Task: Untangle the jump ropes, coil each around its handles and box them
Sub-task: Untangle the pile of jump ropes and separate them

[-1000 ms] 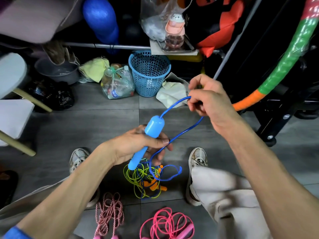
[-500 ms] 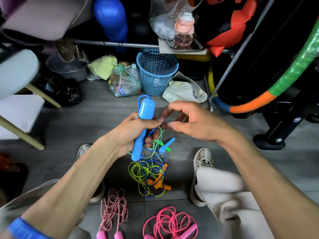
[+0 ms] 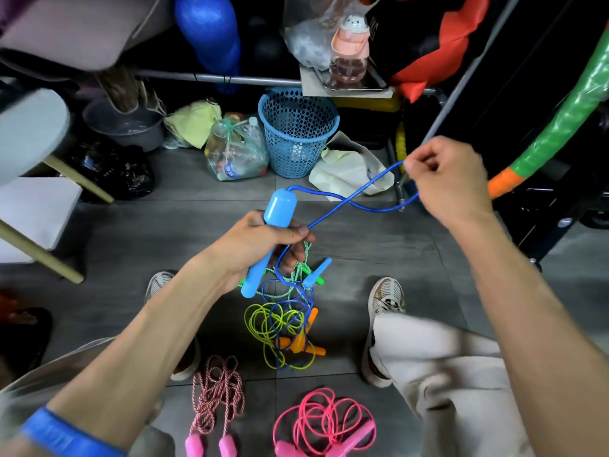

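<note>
— Where is the blue jump rope [image 3: 346, 201]?

— Its handle [image 3: 267, 240] is gripped in the left hand [image 3: 260, 244]; the right hand [image 3: 443, 179] pinches a loop beside the blue basket [image 3: 298, 130].

— The risk?

— Pulling harder may cinch the tangle [image 3: 286, 321] below the handle, where blue cord threads the yellow rope.

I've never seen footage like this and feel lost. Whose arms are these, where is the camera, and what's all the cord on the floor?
The camera sits on a person's head, looking down at their own arms. The left hand grips a blue handle; the right hand pinches that rope's blue cord, pulled out to the side. On the grey floor lie a tangle of yellow-green and blue ropes, a red-and-white rope and a pink rope.
</note>
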`<act>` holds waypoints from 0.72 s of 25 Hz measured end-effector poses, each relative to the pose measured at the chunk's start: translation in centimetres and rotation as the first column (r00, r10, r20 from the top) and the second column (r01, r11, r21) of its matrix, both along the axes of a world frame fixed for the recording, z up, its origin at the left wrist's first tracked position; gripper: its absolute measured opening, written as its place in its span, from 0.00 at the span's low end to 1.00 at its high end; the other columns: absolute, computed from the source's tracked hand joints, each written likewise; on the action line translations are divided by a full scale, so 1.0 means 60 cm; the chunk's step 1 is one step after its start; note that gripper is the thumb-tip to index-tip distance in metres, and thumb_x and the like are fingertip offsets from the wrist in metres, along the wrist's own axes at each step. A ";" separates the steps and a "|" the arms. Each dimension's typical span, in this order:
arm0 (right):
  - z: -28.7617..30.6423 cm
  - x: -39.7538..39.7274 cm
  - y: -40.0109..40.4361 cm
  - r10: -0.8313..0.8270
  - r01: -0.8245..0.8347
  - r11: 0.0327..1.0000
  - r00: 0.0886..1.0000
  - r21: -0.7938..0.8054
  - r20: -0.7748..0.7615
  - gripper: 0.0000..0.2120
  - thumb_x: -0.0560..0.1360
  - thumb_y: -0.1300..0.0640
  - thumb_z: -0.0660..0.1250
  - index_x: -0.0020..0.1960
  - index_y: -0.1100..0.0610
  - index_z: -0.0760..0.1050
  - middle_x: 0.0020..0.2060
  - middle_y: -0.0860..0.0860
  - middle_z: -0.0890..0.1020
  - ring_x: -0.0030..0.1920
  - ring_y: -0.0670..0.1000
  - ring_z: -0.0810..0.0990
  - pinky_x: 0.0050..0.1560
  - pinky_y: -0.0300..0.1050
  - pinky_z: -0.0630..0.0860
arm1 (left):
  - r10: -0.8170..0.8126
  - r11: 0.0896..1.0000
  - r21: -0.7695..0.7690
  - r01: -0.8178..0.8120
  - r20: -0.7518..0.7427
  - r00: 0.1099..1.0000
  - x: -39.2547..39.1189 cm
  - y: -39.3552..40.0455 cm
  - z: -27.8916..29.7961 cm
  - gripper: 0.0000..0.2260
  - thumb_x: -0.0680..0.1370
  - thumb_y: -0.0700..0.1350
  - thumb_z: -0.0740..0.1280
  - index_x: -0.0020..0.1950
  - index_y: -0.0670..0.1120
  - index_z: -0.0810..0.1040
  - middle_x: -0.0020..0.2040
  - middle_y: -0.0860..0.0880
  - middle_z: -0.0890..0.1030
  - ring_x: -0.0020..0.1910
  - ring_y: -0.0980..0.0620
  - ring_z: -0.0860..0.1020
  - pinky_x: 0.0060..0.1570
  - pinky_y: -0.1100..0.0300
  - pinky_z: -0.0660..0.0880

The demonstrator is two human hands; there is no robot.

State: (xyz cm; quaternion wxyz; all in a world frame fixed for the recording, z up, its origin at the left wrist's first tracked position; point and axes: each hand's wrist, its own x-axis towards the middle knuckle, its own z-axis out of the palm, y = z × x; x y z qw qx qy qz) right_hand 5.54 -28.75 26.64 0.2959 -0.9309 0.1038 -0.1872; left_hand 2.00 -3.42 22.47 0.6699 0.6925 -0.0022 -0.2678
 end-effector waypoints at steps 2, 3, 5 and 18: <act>-0.003 -0.003 -0.012 -0.075 0.074 0.997 0.997 -0.017 -0.015 0.03 0.73 0.58 0.67 0.42 0.50 0.78 0.37 0.47 0.81 0.44 0.53 0.81 0.49 0.49 0.77 | -0.017 0.999 0.033 0.016 0.027 0.999 -0.001 -0.005 0.000 0.06 0.78 0.39 0.67 0.46 0.35 0.80 0.30 0.44 0.78 0.26 0.50 0.71 0.27 0.62 0.71; -0.004 -0.006 -0.006 -0.063 0.062 0.996 0.998 -0.068 -0.026 0.04 0.73 0.58 0.67 0.43 0.50 0.78 0.40 0.48 0.82 0.46 0.54 0.81 0.50 0.48 0.77 | -0.021 0.999 0.043 0.019 0.044 0.999 -0.003 -0.009 0.002 0.06 0.78 0.38 0.67 0.45 0.36 0.80 0.29 0.44 0.78 0.25 0.50 0.70 0.26 0.62 0.70; -0.008 -0.016 0.021 0.074 -0.082 0.986 0.995 -0.143 -0.062 0.11 0.72 0.62 0.66 0.51 0.50 0.78 0.48 0.48 0.81 0.47 0.51 0.80 0.50 0.45 0.74 | 0.007 1.000 0.018 -0.008 0.069 0.998 -0.006 -0.014 0.006 0.06 0.78 0.37 0.67 0.42 0.39 0.80 0.30 0.43 0.77 0.24 0.50 0.69 0.25 0.63 0.68; -0.008 -0.045 0.104 0.734 -0.480 0.671 0.539 0.565 -0.414 0.11 0.75 0.71 0.64 0.54 0.59 0.76 0.40 0.56 0.80 0.28 0.49 0.77 0.30 0.43 0.79 | 0.044 0.996 -0.076 -0.036 0.100 0.994 -0.011 -0.006 0.002 0.09 0.76 0.38 0.68 0.36 0.45 0.82 0.29 0.43 0.78 0.26 0.47 0.71 0.28 0.60 0.70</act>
